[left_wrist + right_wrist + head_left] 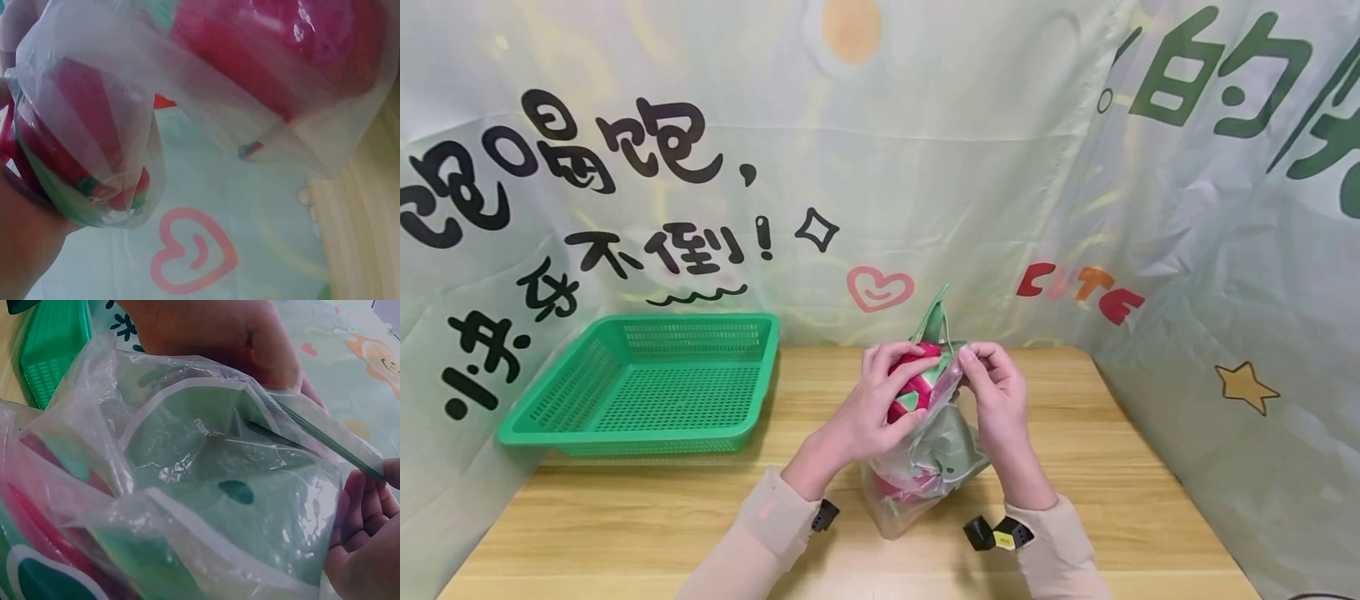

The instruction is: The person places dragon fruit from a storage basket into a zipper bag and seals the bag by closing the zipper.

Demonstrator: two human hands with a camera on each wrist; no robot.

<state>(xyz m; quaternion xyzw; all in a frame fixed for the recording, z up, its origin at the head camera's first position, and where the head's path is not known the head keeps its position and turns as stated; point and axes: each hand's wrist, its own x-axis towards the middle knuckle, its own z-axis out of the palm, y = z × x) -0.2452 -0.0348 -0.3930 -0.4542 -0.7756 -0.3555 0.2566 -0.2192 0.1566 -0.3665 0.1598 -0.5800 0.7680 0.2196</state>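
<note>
A see-through plastic bag (887, 512) hangs between the two hands over the table. Inside its lower part shows something red and green, and a pale green sheet (181, 431) fills the middle in the right wrist view. My left hand (857, 408) grips a red-and-green patterned bundle (906, 396) at the bag's top, fingers over it and thumb below. My right hand (1002, 398) pinches the bag's edge between thumb and fingers, right beside the bundle. A pointed green piece (934, 321) sticks up above both hands. The exact kind of the bundle I cannot tell.
A green perforated basket (745, 442) stands at the back left of the wooden table (647, 508). Printed fabric (970, 200) hangs behind the table and along both sides. Both wrists wear small black cameras.
</note>
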